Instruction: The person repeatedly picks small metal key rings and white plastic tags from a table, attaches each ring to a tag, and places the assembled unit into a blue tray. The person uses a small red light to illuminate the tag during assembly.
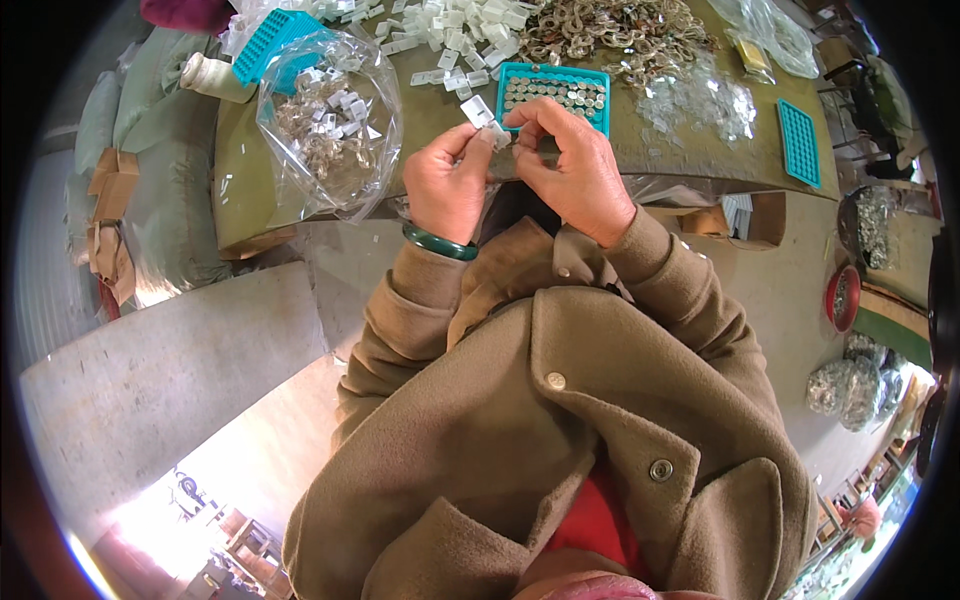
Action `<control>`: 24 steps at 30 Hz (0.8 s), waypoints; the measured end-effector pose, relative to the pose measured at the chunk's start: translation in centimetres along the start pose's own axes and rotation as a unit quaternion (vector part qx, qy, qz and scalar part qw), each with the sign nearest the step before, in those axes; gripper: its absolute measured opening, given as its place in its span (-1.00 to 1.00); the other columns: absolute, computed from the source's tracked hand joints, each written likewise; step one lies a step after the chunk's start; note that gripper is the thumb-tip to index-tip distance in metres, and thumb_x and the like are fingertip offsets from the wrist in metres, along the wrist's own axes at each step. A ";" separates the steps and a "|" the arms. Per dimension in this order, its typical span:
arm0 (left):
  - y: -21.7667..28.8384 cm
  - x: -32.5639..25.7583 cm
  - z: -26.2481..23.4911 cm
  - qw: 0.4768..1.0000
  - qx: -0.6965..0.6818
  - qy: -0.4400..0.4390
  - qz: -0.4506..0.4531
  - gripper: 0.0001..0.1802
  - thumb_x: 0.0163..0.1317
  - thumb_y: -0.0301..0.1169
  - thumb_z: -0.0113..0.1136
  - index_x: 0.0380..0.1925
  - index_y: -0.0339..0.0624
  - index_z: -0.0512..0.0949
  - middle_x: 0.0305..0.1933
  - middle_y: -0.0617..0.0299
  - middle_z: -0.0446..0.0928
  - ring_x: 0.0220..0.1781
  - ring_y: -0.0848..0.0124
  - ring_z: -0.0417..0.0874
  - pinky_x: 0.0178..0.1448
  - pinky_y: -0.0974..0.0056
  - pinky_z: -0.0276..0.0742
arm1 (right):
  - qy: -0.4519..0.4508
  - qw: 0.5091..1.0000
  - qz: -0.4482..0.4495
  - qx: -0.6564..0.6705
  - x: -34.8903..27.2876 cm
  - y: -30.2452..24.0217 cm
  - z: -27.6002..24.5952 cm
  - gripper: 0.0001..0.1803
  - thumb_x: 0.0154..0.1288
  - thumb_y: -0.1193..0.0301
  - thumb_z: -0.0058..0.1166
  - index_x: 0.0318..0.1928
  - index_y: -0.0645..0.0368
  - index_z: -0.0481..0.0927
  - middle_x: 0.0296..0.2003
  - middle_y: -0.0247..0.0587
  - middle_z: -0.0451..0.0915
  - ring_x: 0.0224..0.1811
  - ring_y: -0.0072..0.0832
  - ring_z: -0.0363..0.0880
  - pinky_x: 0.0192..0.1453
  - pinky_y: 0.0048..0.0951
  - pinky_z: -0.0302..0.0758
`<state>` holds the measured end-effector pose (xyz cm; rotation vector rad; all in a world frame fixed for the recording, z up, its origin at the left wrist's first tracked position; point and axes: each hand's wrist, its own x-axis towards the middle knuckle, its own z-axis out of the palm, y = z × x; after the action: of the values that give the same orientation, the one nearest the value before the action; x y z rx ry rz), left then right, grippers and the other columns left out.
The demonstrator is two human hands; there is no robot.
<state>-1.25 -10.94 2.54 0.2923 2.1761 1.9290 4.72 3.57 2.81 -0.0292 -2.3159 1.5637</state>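
Over the table's near edge, my left hand [446, 184], with a dark green bangle at the wrist, pinches a small white plastic case [477, 111] with its flap standing up. My right hand [572, 168] is close beside it, thumb and forefinger pinched together at the case's lower edge; whatever they hold is too small to make out. Just behind the right hand lies a teal tray [503, 88] with rows of small round shiny pieces. More white cases [470, 35] are heaped behind my left hand.
A clear plastic bag [375, 165] of small white and clear parts sits to the left, by a teal rack [268, 48]. Tangled brownish loops [620, 35] and clear flat pieces [695, 105] lie right of the heap. Another teal tray [798, 143] rests at the table's right end.
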 end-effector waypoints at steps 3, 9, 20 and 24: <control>0.4 0.1 0.1 0.997 -0.077 0.000 -0.029 -0.80 0.27 -0.41 0.25 -0.22 -0.33 0.69 -0.44 0.36 0.63 -0.55 0.72 0.42 -0.56 0.53 0.32 | -0.003 0.999 0.034 0.040 0.1 0.2 0.1 -0.74 0.21 0.63 0.09 -0.08 0.22 0.50 -0.41 -0.43 0.47 -0.39 -0.71 0.37 -0.30 -0.62 0.39; 1.1 0.2 -1.1 0.923 -0.294 -0.035 -0.246 -0.67 0.37 -0.36 0.14 0.09 -0.21 0.55 -0.13 0.25 0.67 -0.57 0.74 0.29 -0.63 0.62 0.15 | -0.021 0.961 0.094 0.258 0.5 0.9 0.5 -0.85 0.25 0.61 0.09 -0.20 0.16 0.46 -0.42 -0.50 0.43 -0.38 -0.80 0.34 -0.36 -0.68 0.31; -1.9 0.8 -1.7 0.761 -0.500 -0.048 -0.410 -0.67 0.41 -0.34 0.12 0.10 -0.25 0.49 0.07 0.19 0.61 -0.09 0.56 0.71 -0.51 0.65 0.55 | 0.021 0.999 0.021 0.045 -0.6 2.0 0.6 -0.82 0.18 0.55 0.15 -0.21 0.17 0.48 -0.43 -0.21 0.57 -0.37 -0.40 0.60 -0.29 -0.43 0.52; -2.5 0.4 -1.0 0.831 -0.412 -0.059 -0.368 -0.66 0.38 -0.31 0.17 0.08 -0.24 0.51 0.07 0.17 0.61 -0.03 0.50 0.69 -0.36 0.62 0.62 | 0.012 0.998 0.002 -0.061 -1.9 2.6 -0.7 -0.84 0.21 0.54 0.20 -0.21 0.23 0.53 -0.37 -0.18 0.57 -0.35 -0.40 0.60 -0.24 -0.40 0.54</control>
<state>-1.89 -12.03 0.20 -0.4913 0.9410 2.0199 6.25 4.87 0.20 -0.0828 -2.3904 1.4140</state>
